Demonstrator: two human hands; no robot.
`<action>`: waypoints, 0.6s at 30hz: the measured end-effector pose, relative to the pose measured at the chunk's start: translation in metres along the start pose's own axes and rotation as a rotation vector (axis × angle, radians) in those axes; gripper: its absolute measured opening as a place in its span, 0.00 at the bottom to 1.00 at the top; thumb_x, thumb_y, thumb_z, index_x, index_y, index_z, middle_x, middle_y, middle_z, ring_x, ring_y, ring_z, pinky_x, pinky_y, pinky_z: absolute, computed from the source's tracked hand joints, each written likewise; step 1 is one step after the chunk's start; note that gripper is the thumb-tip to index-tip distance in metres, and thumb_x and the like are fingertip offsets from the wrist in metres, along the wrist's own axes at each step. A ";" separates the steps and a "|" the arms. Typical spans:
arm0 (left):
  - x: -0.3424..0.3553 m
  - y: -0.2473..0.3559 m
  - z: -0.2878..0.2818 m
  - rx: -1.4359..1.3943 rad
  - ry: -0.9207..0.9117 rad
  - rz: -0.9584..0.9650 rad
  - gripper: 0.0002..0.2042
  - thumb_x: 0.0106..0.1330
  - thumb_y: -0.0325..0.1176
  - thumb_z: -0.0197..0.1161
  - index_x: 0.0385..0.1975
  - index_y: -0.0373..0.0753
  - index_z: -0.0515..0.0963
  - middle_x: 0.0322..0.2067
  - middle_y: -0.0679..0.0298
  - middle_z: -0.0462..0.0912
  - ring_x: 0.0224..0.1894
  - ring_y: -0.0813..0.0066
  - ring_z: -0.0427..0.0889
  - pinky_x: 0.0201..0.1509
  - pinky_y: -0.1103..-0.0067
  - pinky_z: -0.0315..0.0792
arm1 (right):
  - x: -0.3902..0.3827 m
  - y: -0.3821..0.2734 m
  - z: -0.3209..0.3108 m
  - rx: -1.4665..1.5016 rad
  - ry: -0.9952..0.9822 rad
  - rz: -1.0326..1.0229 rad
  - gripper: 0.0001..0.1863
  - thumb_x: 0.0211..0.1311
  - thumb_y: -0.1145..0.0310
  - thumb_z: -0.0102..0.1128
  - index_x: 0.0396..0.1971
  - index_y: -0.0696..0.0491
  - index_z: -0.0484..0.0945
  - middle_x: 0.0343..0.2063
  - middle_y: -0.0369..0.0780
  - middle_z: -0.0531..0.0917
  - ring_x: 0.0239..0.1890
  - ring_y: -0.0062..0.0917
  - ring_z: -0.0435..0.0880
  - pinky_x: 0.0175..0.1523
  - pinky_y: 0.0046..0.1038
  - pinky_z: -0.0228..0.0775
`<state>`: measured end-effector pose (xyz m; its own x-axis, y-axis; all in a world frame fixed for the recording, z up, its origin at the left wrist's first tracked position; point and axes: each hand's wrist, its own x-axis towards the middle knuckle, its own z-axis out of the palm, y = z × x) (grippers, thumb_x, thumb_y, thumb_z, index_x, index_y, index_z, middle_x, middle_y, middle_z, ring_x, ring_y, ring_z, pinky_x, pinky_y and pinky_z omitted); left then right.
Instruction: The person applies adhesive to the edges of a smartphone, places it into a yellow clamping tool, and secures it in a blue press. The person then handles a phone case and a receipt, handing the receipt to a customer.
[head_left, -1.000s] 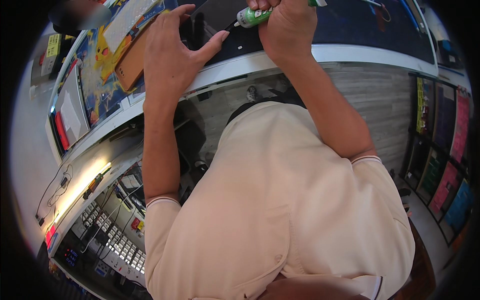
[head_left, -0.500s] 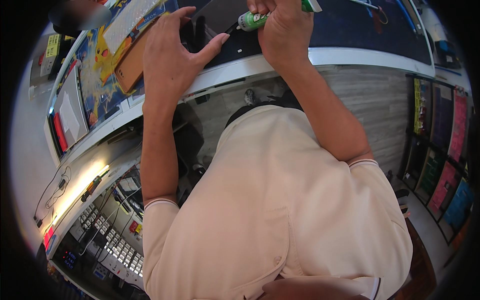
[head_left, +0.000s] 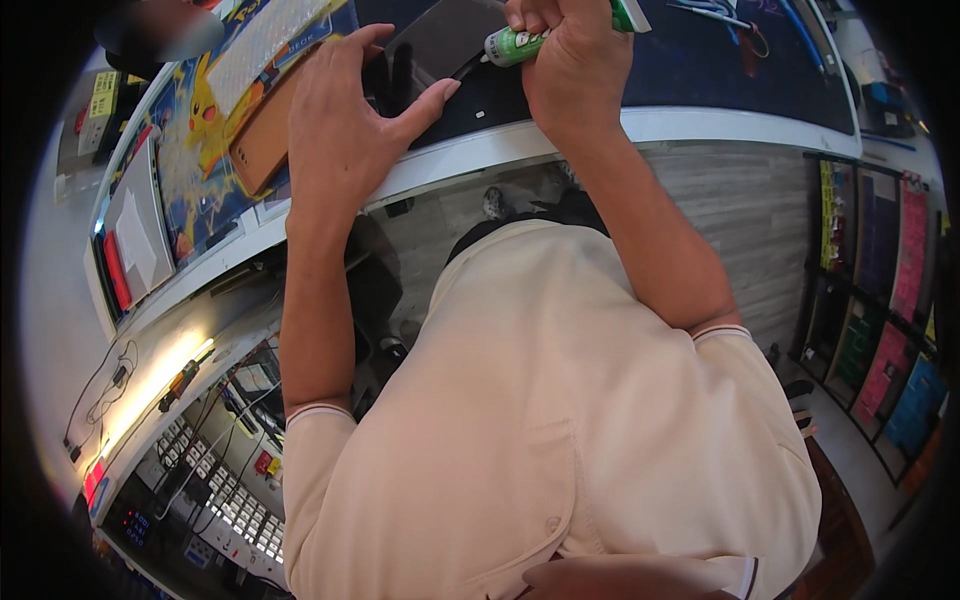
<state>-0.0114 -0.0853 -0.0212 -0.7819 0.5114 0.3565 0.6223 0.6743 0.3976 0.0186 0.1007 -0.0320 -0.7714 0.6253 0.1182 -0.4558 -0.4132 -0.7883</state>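
Head view: right hand (head_left: 580, 88) grips green tube (head_left: 512, 46), twelve o'clock; left hand (head_left: 342, 122) spreads open beside dark panel (head_left: 448, 38); best squeezed gently.

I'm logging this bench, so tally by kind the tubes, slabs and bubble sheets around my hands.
Tube: 1, green, in the right hand
Slabs: 2, dark slab by the left hand and brown slab
Bubble sheet: 1
Total: 4
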 end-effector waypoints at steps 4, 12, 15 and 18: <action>0.000 -0.001 0.001 -0.010 0.003 0.000 0.34 0.57 0.55 0.78 0.57 0.38 0.79 0.44 0.58 0.83 0.50 0.60 0.83 0.55 0.66 0.75 | 0.004 -0.001 -0.001 -0.002 -0.001 -0.016 0.20 0.81 0.55 0.55 0.25 0.48 0.70 0.20 0.29 0.66 0.24 0.15 0.64 0.35 0.23 0.61; 0.001 0.000 -0.001 -0.013 -0.010 -0.010 0.33 0.57 0.54 0.78 0.57 0.38 0.79 0.44 0.57 0.83 0.50 0.60 0.82 0.55 0.66 0.75 | 0.011 -0.005 -0.004 -0.022 0.018 -0.052 0.20 0.82 0.57 0.54 0.26 0.48 0.70 0.21 0.29 0.65 0.24 0.15 0.64 0.34 0.23 0.60; 0.001 0.000 -0.001 -0.018 -0.015 -0.019 0.33 0.57 0.54 0.78 0.57 0.38 0.79 0.45 0.57 0.83 0.50 0.60 0.82 0.55 0.66 0.75 | 0.015 -0.006 -0.007 -0.008 -0.005 -0.072 0.20 0.82 0.57 0.54 0.26 0.48 0.70 0.20 0.29 0.65 0.24 0.15 0.64 0.34 0.23 0.60; 0.001 0.001 -0.001 -0.020 -0.005 -0.014 0.33 0.57 0.53 0.79 0.57 0.38 0.79 0.44 0.57 0.82 0.50 0.60 0.82 0.55 0.66 0.75 | 0.018 -0.006 -0.009 -0.017 0.006 -0.072 0.20 0.82 0.57 0.54 0.26 0.48 0.70 0.21 0.29 0.65 0.24 0.15 0.64 0.34 0.23 0.61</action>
<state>-0.0122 -0.0845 -0.0199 -0.7904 0.5051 0.3466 0.6122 0.6703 0.4195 0.0112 0.1206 -0.0309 -0.7341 0.6570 0.1719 -0.5028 -0.3557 -0.7878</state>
